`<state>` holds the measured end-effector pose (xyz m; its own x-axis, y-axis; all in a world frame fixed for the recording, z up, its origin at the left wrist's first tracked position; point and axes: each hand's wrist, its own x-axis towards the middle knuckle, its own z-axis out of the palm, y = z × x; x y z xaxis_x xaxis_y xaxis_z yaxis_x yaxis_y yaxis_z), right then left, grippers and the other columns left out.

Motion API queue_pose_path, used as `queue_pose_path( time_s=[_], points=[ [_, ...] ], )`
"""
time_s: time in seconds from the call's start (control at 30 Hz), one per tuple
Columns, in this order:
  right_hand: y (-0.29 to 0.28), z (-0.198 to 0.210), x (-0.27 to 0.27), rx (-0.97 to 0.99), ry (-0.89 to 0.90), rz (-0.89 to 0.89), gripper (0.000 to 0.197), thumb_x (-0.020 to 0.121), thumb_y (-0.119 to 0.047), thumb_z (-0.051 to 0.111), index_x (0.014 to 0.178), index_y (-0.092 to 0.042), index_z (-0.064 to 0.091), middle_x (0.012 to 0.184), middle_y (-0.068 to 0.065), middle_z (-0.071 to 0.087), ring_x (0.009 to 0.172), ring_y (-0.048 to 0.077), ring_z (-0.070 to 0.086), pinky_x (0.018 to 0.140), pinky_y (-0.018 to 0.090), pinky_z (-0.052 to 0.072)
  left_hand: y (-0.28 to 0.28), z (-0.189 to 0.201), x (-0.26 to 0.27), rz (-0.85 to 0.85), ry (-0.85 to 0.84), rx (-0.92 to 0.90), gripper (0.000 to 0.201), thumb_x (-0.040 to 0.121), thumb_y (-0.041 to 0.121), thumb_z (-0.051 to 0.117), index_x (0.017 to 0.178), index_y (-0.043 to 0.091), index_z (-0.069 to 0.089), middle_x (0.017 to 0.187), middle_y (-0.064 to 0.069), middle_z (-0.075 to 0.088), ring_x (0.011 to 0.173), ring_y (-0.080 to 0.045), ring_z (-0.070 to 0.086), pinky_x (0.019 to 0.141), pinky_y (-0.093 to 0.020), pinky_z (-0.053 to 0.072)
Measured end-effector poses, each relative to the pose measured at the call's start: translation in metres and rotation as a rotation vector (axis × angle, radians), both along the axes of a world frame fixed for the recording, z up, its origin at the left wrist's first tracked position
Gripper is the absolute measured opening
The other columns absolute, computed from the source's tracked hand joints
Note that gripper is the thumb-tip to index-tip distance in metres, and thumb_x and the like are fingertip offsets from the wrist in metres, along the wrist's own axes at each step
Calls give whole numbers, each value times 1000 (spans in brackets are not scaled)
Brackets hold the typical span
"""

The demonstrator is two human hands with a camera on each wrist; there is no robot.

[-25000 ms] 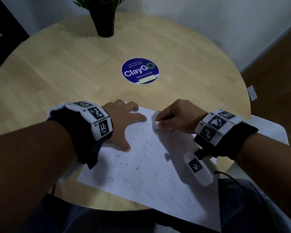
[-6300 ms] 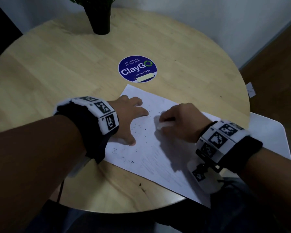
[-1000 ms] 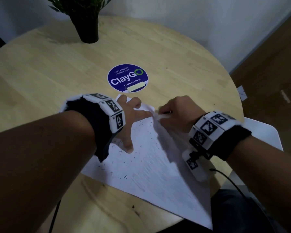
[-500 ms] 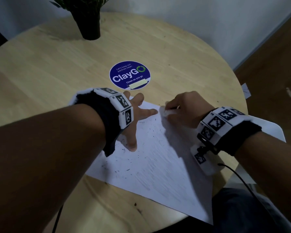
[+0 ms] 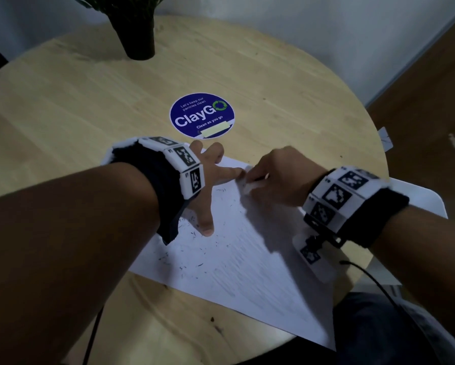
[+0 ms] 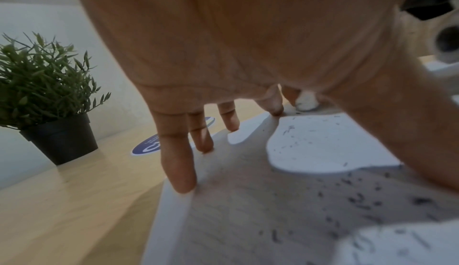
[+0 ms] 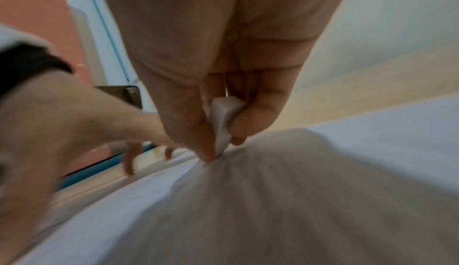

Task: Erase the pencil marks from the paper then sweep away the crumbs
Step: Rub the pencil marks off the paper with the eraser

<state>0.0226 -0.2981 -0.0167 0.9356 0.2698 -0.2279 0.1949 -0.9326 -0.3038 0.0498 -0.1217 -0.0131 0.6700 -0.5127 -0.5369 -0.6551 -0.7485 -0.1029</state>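
At the near edge of the round table, the paper lies angled, its near corner overhanging the rim. Bare wood beyond; a blue sticker just past the paper, a potted plant at the far edge. Dark crumbs dot the sheet. Left hand pressed flat, fingers spread. Right hand pinches a white eraser onto the paper's far corner.

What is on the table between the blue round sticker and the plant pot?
Nothing: in the head view only bare wooden table lies between the blue sticker and the black plant pot.
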Motion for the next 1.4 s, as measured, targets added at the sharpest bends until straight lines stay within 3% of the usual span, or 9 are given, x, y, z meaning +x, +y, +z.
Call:
queue_pose_path(
  time_s=[0.23,0.37,0.5,0.63,0.77,0.93,1.17,1.27,1.4],
  points=[
    [14,0,-15,25,28,41,18,77,-27,61,84,-15,72,77,13,65,75,31,58,70,38,52,3,-1,1,6,4,-34,119,50,70,77,139,59,0,129,5,19,117,-24,29,75,-35,35],
    [0,5,4,58,-33,-162,18,80,-29,66,81,-13,74,61,6,58,58,22,47,55,25,43,1,1,0,19,5,-23,121,50,71,77,141,59,-2,130,4,19,118,-24,30,72,-34,36],
    [31,3,-21,45,29,62,15,79,-27,62,82,-16,72,74,9,64,67,23,52,68,33,49,3,2,1,16,29,-67,110,49,68,79,130,64,7,128,5,21,114,-23,31,68,-33,31],
    [15,3,0,78,-16,-237,16,78,-26,64,80,-13,72,66,8,60,68,27,56,60,28,42,1,4,-1,18,20,-62,117,49,67,81,140,59,8,127,3,22,114,-25,31,71,-35,35],
    [39,-2,-21,41,40,-33,18,79,-29,62,85,-15,73,79,8,66,77,27,62,71,33,52,2,5,0,29,56,-103,104,49,64,83,124,65,11,127,4,23,112,-23,31,67,-31,29],
    [28,-1,-8,76,3,-216,19,81,-29,63,90,-18,76,85,9,69,79,26,64,69,30,51,2,5,0,19,38,-92,109,49,67,82,131,66,9,127,4,22,114,-23,31,68,-31,28],
    [42,-4,-11,42,7,-102,14,82,-30,62,83,-20,72,76,4,61,76,26,57,67,29,45,3,0,2,19,40,-121,88,51,63,83,119,54,29,126,6,21,114,-23,30,57,-28,21],
    [54,-5,-15,62,-9,-44,15,85,-27,60,92,-17,68,82,3,59,80,25,54,69,28,41,1,-3,1,79,27,-134,75,66,50,82,128,33,44,135,7,22,121,-22,30,72,-32,36],
    [58,-6,-13,34,-17,-52,22,86,-29,58,101,-19,70,98,6,66,83,25,56,68,28,40,1,-2,-1,53,9,-119,76,53,57,86,114,36,46,130,8,23,116,-21,31,75,-34,34]
  ],
)
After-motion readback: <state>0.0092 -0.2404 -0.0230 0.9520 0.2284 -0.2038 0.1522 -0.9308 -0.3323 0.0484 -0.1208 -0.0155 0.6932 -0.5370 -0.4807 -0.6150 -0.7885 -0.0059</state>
